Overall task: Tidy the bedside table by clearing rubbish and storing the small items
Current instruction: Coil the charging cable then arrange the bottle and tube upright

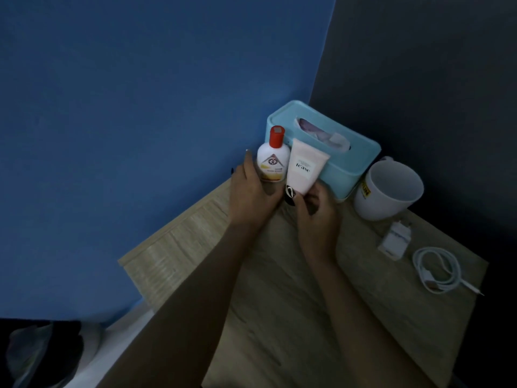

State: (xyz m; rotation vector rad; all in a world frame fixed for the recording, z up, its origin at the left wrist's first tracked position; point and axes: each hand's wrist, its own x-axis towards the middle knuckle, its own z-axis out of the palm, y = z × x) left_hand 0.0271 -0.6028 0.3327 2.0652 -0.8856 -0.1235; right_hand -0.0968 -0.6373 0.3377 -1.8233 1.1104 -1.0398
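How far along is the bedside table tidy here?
No loose rubbish shows on the table, so that part looks done. In hand: the left hand grips the red-capped bottle and the right hand holds the pink tube, both in front of the tissue box. Left: the charger plug and coiled cable lie unstored beside the white cup.

The light wood table [279,303] carries a teal tissue box [340,170] in its far corner, a white mug [389,191] just beside the box, then a white plug [394,239] and a coiled white cable [437,268] near the right edge.
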